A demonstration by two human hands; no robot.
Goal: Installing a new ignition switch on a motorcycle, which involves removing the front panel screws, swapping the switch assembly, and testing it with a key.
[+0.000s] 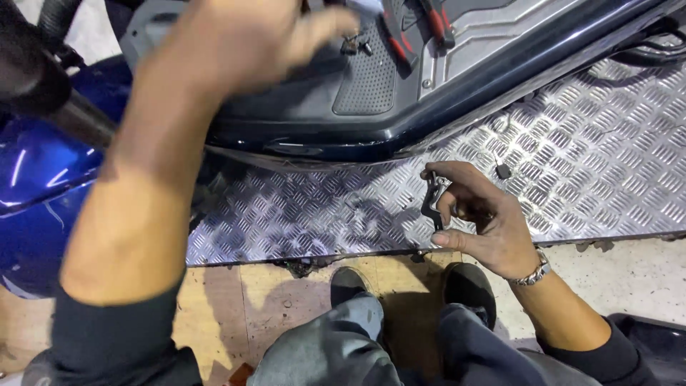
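My left hand (243, 39) reaches up over the dark scooter footboard (371, 78), fingers together and pointing at small dark screws (355, 44) lying there; it holds nothing that I can see. My right hand (479, 218) hovers low over the checker-plate platform (586, 157), fingers curled around a small black metal bracket (432, 201) held upright between thumb and fingers. A metal bracelet is on that wrist.
Red-handled pliers (400, 39) lie on the footboard near the screws. A blue scooter body panel (36, 186) is at left. A small dark part (503, 171) lies on the checker plate. My shoes (468, 286) rest on the wooden floor by the platform edge.
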